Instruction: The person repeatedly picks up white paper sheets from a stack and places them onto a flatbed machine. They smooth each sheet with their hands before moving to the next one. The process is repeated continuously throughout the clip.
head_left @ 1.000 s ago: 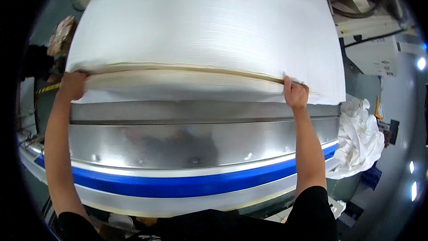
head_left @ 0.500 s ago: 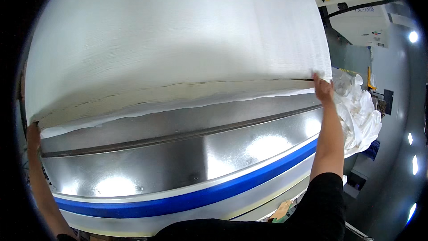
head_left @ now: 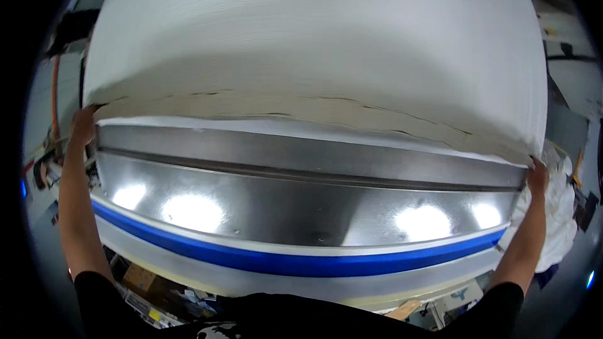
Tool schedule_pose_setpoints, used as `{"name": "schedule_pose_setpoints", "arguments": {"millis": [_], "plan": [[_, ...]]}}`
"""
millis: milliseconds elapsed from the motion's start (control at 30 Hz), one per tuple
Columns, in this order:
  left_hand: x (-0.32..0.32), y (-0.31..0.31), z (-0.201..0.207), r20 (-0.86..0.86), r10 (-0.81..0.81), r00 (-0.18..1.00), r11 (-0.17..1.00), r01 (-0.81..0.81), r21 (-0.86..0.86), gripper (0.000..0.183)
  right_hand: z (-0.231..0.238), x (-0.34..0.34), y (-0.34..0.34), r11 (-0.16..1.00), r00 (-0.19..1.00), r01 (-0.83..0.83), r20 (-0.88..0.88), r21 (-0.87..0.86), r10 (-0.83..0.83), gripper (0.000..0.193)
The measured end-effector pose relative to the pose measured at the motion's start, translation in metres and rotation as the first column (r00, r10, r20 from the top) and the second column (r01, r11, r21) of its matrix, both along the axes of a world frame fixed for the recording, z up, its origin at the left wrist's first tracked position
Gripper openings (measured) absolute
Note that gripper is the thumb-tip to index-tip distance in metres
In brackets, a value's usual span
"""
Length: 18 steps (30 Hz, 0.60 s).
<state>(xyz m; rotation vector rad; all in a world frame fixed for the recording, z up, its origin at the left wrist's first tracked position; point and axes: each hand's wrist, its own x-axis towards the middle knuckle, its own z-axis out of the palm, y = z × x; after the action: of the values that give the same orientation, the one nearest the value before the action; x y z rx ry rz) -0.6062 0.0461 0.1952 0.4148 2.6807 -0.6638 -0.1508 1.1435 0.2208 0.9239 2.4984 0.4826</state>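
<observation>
A wide sheet of white cloth (head_left: 301,31) spreads away from me, lying in layers with a creased, wavy near edge. My left hand (head_left: 83,124) is at its left near corner, fingers closed around the edge. At the right near corner my right hand (head_left: 537,177) is closed on the same cloth; its fingertips are partly hidden. Both arms are stretched wide apart. Below the cloth's edge runs a shiny metal panel (head_left: 282,207) with a dark groove across it.
A blue band (head_left: 301,262) and a pale rim border the metal on my side. Bunched white fabric (head_left: 556,213) hangs beyond my right forearm. Below the rim are a cardboard box (head_left: 139,279) and assorted clutter. An orange upright pole (head_left: 54,100) stands at the left.
My view has swung, so both cloth corners now show more evenly. My right hand has moved to the right near corner. The cloth's near edge has shifted and shows more wavy creases.
</observation>
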Motion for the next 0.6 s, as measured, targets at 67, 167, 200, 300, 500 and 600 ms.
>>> {"name": "schedule_pose_setpoints", "arguments": {"millis": [67, 167, 200, 300, 500, 600], "plan": [[0.006, 0.038, 0.03, 0.046, -0.125, 0.991, 0.984, 0.118, 0.131, 0.032, 0.028, 0.01, 0.001, 1.0, 0.997, -0.002, 0.077, 0.004, 0.002, 0.038], [0.006, 0.013, 0.082, -0.056, -0.093, 0.994, 0.995, 0.094, 0.029, 0.034, 0.056, 0.01, 0.015, 0.998, 0.998, -0.06, -0.002, -0.03, 0.06, 0.04], [0.002, -0.002, 0.1, -0.066, -0.083, 0.994, 0.996, 0.086, 0.034, 0.034, 0.065, 0.01, 0.022, 0.996, 0.997, -0.043, -0.066, -0.083, 0.037, 0.043], [0.003, -0.008, 0.122, -0.015, -0.027, 1.0, 0.998, 0.028, 0.055, 0.034, 0.101, 0.066, 0.061, 0.988, 0.985, -0.153, -0.088, -0.015, 0.151, 0.042], [0.094, -0.015, 0.121, 0.272, -0.033, 0.962, 0.981, 0.084, -0.178, 0.034, 0.131, 0.157, 0.03, 0.955, 0.955, -0.229, 0.146, -0.188, 0.258, 0.047], [0.163, -0.062, 0.102, 0.445, -0.037, 0.895, 0.945, 0.176, -0.277, 0.04, 0.098, 0.152, -0.042, 0.982, 0.919, -0.059, 0.375, -0.18, 0.124, 0.042]]}}
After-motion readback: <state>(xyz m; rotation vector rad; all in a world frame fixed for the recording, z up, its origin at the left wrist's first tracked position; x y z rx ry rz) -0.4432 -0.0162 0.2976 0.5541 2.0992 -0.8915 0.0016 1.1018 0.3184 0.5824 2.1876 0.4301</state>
